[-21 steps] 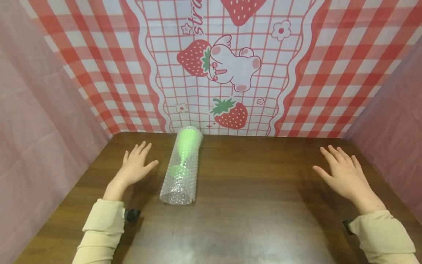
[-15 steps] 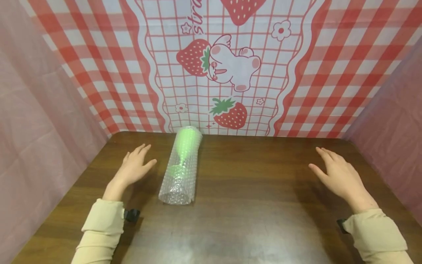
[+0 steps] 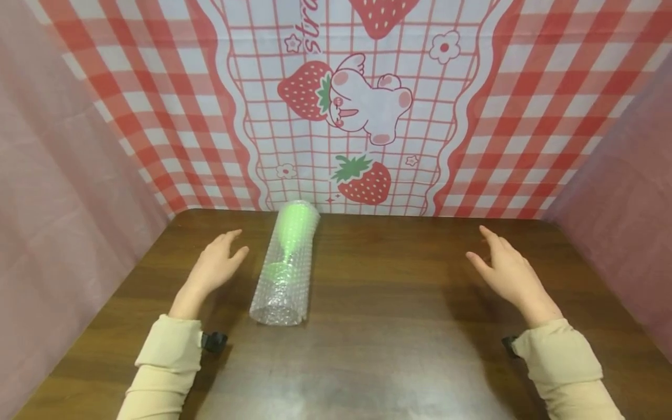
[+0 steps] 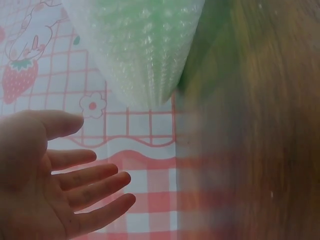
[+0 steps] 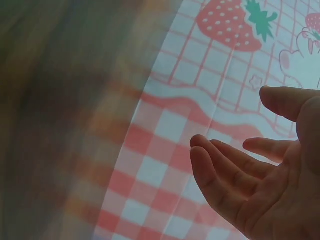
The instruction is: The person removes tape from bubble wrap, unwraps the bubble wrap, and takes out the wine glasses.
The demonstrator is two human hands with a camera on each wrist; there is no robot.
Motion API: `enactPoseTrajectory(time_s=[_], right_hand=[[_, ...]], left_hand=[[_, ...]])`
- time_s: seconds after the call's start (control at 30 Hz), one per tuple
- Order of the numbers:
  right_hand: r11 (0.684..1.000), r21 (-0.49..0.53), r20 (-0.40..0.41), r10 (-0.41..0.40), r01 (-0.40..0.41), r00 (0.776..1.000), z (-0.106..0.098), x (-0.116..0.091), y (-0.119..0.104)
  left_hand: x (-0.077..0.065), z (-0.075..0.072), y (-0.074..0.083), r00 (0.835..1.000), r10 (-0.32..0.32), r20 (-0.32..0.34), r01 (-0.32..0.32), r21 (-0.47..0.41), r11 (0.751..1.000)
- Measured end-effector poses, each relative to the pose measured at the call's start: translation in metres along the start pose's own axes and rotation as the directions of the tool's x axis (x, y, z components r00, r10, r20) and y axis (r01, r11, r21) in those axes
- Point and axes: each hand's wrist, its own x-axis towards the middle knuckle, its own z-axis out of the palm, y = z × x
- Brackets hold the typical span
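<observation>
A bubble-wrapped roll (image 3: 286,262) stands or lies on the left half of the brown table, its far end near the back cloth. Through the clear wrap shows a light green thing (image 3: 291,230), wide at the top, narrow in the middle and broad again below, like a goblet. Just left of the roll is my left hand (image 3: 214,265), fingers extended and thumb toward the wrap, holding nothing. The left wrist view shows the wrap (image 4: 145,50) beyond the spread fingers. My right hand (image 3: 509,274) hovers over the right side, fingers relaxed and slightly bent, with nothing in it.
The wooden table (image 3: 378,326) ends at the back against a red-and-white checked cloth (image 3: 520,116) printed with strawberries. Pink curtains (image 3: 68,175) hang on both sides. Each sleeve cuff carries a small black device (image 3: 214,342).
My right hand has moved left, toward the middle, and its fingers have bent a little. The left hand's fingers have drawn closer together. The wrapped roll stays in place.
</observation>
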Motion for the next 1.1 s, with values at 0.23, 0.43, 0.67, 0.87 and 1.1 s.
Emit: enactPoseTrajectory(time_s=[0.23,0.43,0.67,0.87,1.1], right_hand=[[0.999,0.05,0.034,-0.021,0.019,0.999,0.016,0.015,-0.022],[0.996,0.081,0.1,-0.038,0.03,0.994,0.026,0.023,-0.04],[0.989,0.145,0.129,-0.055,0.036,0.99,0.045,0.03,-0.055],[0.986,0.164,0.145,-0.059,0.035,0.988,0.061,0.034,-0.066],[0.973,0.226,0.149,-0.074,0.038,0.986,0.075,0.041,-0.085]], left_hand=[[0.002,0.006,0.008,0.998,0.002,-0.061,-0.006,-0.062,0.998],[0.006,0.01,0.011,0.998,-0.038,-0.049,0.033,-0.105,0.994],[0.008,0.015,0.017,0.998,-0.059,-0.03,0.054,-0.135,0.989],[0.011,0.021,0.023,0.997,-0.073,0.012,0.074,-0.144,0.987],[0.011,0.026,0.027,0.994,-0.065,0.093,0.076,-0.114,0.991]])
